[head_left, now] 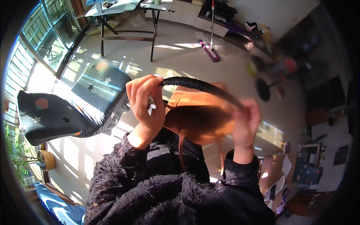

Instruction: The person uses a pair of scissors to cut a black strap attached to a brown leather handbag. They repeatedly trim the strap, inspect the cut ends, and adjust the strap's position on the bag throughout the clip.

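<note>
My left hand grips one end of a black ridged strap, which arches over an open orange-tan bag. A small white item shows beside my left fingers, too small to name. My right hand is at the strap's other end, its fingers smeared by motion. The bag's dark inside faces up, and thin tan straps hang from it in front of my dark fuzzy sleeves and body.
A grey flowered covered chair stands left by windows, with a potted plant nearer. A folding table and a purple mop are at the back. A cluttered brown surface is at lower right.
</note>
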### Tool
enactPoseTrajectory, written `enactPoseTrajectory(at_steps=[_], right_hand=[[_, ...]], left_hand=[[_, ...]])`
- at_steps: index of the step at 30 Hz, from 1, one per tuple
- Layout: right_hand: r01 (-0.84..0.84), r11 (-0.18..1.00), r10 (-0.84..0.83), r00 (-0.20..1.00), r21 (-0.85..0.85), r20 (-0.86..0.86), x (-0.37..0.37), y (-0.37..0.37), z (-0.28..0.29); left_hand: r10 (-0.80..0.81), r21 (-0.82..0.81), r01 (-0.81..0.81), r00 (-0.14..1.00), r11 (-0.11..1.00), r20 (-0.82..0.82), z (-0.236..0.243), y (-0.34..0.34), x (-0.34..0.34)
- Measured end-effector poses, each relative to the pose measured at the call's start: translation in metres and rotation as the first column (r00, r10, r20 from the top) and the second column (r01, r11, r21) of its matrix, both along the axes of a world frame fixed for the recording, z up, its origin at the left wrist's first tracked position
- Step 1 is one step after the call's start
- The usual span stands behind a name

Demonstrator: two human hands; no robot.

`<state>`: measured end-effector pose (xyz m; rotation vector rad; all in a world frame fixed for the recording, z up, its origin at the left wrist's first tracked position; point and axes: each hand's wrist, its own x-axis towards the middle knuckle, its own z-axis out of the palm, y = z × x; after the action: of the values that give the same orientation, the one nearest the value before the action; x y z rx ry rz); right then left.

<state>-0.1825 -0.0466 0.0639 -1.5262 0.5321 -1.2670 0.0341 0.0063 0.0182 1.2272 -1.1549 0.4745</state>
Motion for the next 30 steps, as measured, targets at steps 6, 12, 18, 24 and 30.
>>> enactPoseTrajectory(at_steps=[6,12,18,24,30], right_hand=[[-0.053,0.962,0.030,0.996,0.268,0.087,-0.004,-0.010,-0.054],[-0.195,0.851,0.037,0.949,0.488,0.314,-0.017,-0.025,-0.094],[-0.076,0.769,-0.170,0.933,0.635,0.317,-0.015,-0.030,-0.096],[-0.145,0.672,-0.253,0.877,0.727,0.409,-0.018,-0.046,-0.107],[-0.185,0.725,-0.176,0.881,0.663,0.438,-0.023,-0.054,-0.117]], left_hand=[[-0.517,0.009,0.611,0.677,0.792,-0.524,-0.024,0.006,-0.006],[-0.483,0.017,0.947,0.179,0.321,-0.857,-0.027,0.022,0.008],[-0.300,-0.008,0.999,-0.023,-0.050,-0.954,-0.037,0.029,-0.010],[-0.416,-0.069,0.998,-0.059,0.009,-0.908,-0.033,0.027,-0.026],[-0.429,-0.085,0.990,-0.029,0.111,-0.903,-0.030,0.028,-0.031]])
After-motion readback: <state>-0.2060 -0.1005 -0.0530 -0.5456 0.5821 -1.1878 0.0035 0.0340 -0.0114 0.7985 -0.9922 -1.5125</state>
